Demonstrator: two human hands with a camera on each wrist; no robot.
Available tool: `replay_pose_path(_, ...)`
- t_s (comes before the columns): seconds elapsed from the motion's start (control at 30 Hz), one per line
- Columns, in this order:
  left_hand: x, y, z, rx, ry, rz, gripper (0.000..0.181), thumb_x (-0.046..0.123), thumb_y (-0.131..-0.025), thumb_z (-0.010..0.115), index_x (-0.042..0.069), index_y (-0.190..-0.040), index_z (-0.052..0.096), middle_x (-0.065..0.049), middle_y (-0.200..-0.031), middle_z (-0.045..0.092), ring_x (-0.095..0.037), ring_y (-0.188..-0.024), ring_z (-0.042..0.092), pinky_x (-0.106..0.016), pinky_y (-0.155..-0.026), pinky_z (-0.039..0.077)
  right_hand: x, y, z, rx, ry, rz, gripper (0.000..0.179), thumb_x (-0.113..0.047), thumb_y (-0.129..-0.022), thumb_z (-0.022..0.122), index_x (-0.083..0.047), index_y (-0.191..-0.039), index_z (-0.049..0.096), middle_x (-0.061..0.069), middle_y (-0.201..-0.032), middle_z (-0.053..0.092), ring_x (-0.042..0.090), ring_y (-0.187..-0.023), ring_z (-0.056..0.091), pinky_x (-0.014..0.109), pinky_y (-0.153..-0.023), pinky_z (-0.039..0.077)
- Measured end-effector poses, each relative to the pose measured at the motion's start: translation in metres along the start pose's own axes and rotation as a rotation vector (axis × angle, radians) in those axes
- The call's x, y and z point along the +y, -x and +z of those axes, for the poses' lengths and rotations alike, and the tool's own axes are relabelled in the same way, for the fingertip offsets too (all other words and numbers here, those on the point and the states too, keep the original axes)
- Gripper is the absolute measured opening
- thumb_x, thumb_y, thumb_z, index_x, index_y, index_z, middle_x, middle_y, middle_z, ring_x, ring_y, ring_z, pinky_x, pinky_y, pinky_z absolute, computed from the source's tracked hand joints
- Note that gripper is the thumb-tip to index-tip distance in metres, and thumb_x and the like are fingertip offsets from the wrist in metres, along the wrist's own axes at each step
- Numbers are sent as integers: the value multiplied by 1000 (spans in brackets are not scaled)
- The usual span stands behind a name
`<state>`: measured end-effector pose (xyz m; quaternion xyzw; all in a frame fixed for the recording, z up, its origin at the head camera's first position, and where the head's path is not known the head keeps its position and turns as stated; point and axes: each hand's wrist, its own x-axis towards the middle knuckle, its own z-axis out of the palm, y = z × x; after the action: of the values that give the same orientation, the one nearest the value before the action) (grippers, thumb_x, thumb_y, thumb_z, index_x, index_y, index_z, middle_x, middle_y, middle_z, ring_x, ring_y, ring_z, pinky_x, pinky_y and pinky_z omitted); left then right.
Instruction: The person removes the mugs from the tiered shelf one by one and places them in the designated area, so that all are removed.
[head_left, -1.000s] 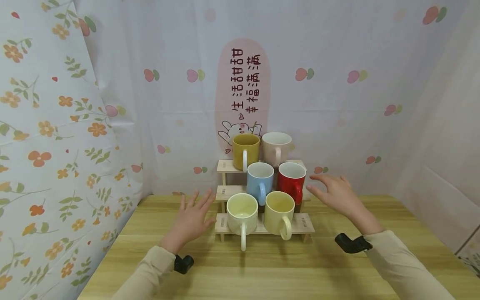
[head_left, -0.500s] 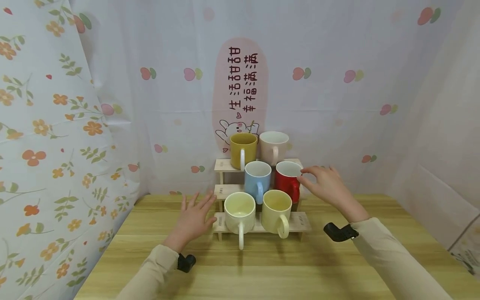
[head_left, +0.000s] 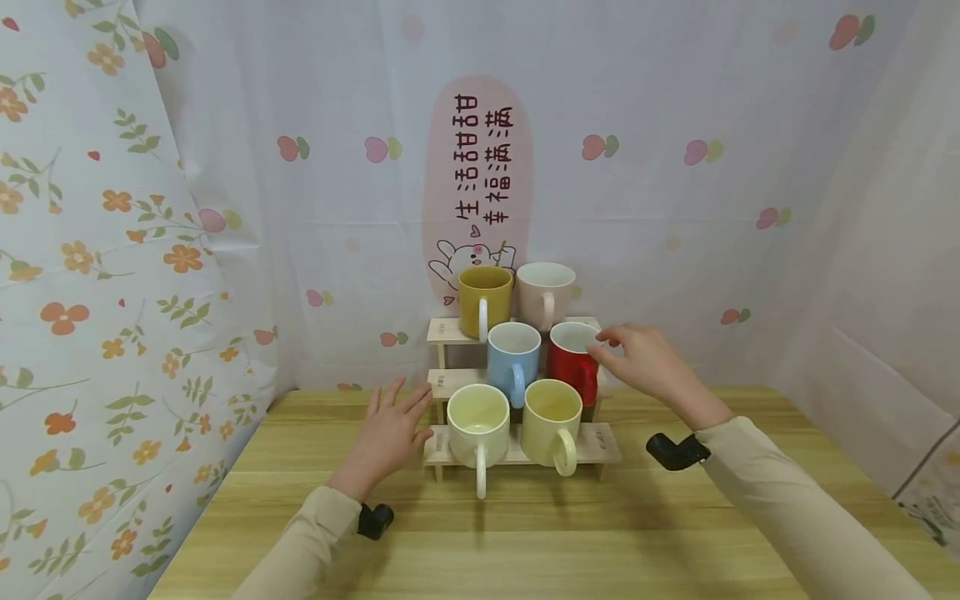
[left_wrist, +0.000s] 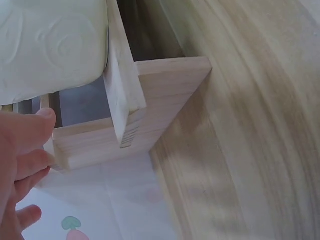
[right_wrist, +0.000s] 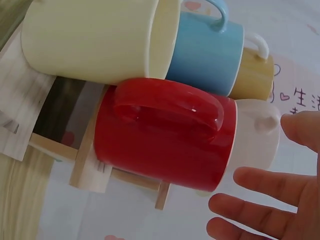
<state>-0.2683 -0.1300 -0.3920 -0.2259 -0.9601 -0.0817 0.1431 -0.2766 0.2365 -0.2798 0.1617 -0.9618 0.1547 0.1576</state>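
On a three-step wooden stand (head_left: 600, 440) several mugs stand in pairs. My right hand (head_left: 647, 360) hovers at the right rim of the red mug (head_left: 572, 372), thumb and fingers apart. The right wrist view shows those fingers (right_wrist: 272, 185) beside the mug's mouth, not wrapped round it. Left of the red mug is a light blue mug (head_left: 513, 360). My left hand (head_left: 386, 433), fingers spread, is at the stand's left side, near the pale cream mug (head_left: 477, 425). Whether its fingertips touch the stand is unclear in the left wrist view.
A yellow mug (head_left: 551, 421) shares the lowest step with the cream one. On the top step are a mustard mug (head_left: 483, 302) and a pale pink mug (head_left: 542, 297). The stand is on a wooden table (head_left: 555, 542) before a patterned cloth (head_left: 637, 217).
My right hand has moved left from beside the stand to the red mug's rim. The left hand has stayed almost in place. The view has shifted slightly.
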Motion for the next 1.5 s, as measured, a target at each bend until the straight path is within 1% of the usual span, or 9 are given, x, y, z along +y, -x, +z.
replay_pose_path(0.07,0,-1,-1,16,9,16,57,30,-89,65,5,-138,50,-7,-146,46,-42,-140,26,-64,-111,15,-2,-2,-1,-7,-5,9,42,-37,-94,52,-2,-110,68,17,-101,67,32,-91,60,47,-76,48)
replay_pose_path(0.13,-1,-2,-1,26,15,26,56,28,-88,67,4,-136,52,-8,-144,48,-41,-138,30,-64,-110,17,-3,-4,-2,-16,-7,20,39,-37,-94,54,-3,-108,68,14,-97,67,29,-86,59,42,-72,49)
replay_pose_path(0.27,-2,-4,0,56,24,53,52,25,-86,70,4,-132,56,-9,-140,52,-40,-130,42,-64,-107,24,-4,-8,-1,-34,1,24,37,-36,-93,56,-3,-105,70,12,-91,66,25,-80,58,37,-67,48)
replay_pose_path(0.4,-3,-5,0,62,28,69,50,22,-85,72,3,-128,58,-10,-138,53,-37,-121,50,-60,-104,32,-4,-11,1,-30,-1,15,34,-34,-93,57,-3,-97,70,10,-86,66,23,-75,57,35,-64,46)
replay_pose_path(0.67,-3,-6,-1,72,35,74,47,17,-84,72,2,-126,59,-11,-136,54,-37,-114,56,-51,-96,45,-7,-22,3,-31,-15,40,32,-33,-92,58,-6,-76,63,5,-68,58,20,-63,49,28,-52,37)
replay_pose_path(0.93,-5,-6,0,35,38,58,48,18,-87,69,3,-130,56,-9,-140,50,-38,-117,55,-50,-99,43,-11,-35,0,-86,7,66,33,-34,-92,58,-9,-70,60,3,-65,53,19,-61,46,28,-47,34)
replay_pose_path(1.03,-5,-6,1,37,33,58,48,19,-87,69,4,-130,56,-8,-141,50,-38,-117,55,-49,-99,43,-11,-39,0,-103,-3,74,33,-33,-92,57,-9,-69,58,3,-62,53,18,-59,44,27,-46,32)
replay_pose_path(1.33,-3,-7,-2,55,14,83,46,18,-86,70,2,-128,58,-10,-138,53,-37,-112,57,-48,-94,47,-8,-48,3,-45,6,9,30,-26,-93,55,-10,-68,60,2,-60,53,18,-59,46,27,-51,36)
replay_pose_path(1.5,-4,-6,-3,47,8,81,46,18,-86,70,2,-128,58,-9,-137,53,-36,-112,57,-48,-93,48,-8,-54,2,-20,22,-14,34,-23,-93,53,-11,-61,52,0,-55,42,17,-57,41,27,-52,31)
